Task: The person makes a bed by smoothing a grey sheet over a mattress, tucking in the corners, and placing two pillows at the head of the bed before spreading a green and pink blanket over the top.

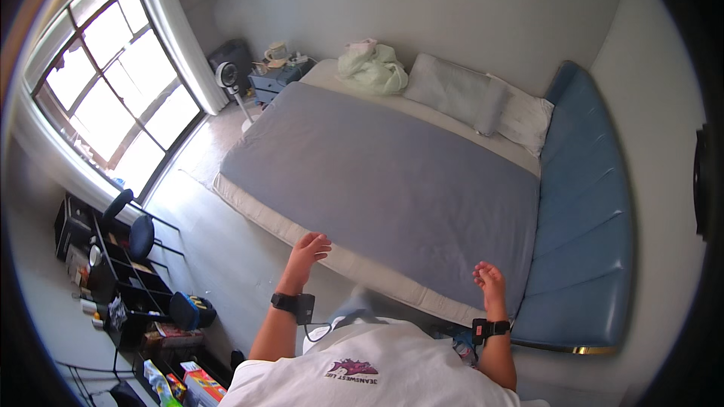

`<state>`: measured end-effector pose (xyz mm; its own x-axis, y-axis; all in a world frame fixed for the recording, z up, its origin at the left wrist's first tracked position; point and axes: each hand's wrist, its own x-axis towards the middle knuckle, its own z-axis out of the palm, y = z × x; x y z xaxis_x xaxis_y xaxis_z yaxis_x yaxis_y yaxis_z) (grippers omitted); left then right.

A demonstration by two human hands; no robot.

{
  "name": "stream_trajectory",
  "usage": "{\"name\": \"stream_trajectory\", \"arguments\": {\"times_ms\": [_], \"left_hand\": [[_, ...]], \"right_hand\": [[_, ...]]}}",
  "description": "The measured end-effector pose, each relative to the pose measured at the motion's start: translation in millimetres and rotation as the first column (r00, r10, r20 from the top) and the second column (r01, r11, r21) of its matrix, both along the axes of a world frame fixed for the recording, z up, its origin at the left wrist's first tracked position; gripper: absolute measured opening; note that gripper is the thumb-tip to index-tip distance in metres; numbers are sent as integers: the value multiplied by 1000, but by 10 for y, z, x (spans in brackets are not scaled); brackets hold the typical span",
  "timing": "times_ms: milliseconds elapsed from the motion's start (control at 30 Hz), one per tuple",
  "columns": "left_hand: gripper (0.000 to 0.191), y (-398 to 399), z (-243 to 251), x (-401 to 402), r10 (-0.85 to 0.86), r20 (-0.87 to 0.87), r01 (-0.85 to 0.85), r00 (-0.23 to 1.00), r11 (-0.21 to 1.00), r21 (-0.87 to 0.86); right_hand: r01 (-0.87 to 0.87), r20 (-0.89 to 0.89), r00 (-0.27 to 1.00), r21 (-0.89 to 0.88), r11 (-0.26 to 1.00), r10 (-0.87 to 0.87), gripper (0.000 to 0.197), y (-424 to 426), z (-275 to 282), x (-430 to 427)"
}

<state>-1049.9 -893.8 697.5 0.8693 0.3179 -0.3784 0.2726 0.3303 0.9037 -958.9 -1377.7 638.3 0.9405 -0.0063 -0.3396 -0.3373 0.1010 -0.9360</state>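
Note:
A bed with a grey-blue sheet [384, 175] over a cream mattress [350, 254] fills the middle of the view. My left hand [311, 247] hovers at the mattress's near side, fingers loosely bent and parted, holding nothing. My right hand [489, 281] is raised over the sheet's near right corner, fingers curled, with nothing visible in it. Both wrists wear black strapped devices. Along the far side of the bed lie a bundled pale green cloth [373, 68], a grey-green pillow [452, 90] and a whitish pillow [523, 116].
A blue padded headboard [582, 209] stands at the right. Beyond the bed's far left corner are a nightstand [268, 82] and a white fan [228, 76]. Black stools [141, 237] and a crowded black shelf [124, 277] stand at the left, below a large window [116, 85].

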Motion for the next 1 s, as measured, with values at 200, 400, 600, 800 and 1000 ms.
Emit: {"name": "stream_trajectory", "arguments": {"times_ms": [200,400,600,800,1000], "left_hand": [[25,333,-131,748,-103,-9,103,995,994,-43],[22,725,-329,1377,-180,-27,178,983,981,-77],[21,972,-380,1836,-230,-13,227,973,967,-118],[22,1094,-410,1962,-246,19,245,969,953,-176],[20,1135,-548,1931,-175,-6,168,985,958,-231]], "right_hand": [[84,-21,996,-92,992,-86,23,273,193,195],[168,12,986,-156,973,-168,26,600,440,439],[192,81,981,-199,961,-179,25,763,736,564],[295,109,955,-280,913,-275,27,619,1061,598],[328,159,944,-336,883,-290,28,485,1346,828]]}}
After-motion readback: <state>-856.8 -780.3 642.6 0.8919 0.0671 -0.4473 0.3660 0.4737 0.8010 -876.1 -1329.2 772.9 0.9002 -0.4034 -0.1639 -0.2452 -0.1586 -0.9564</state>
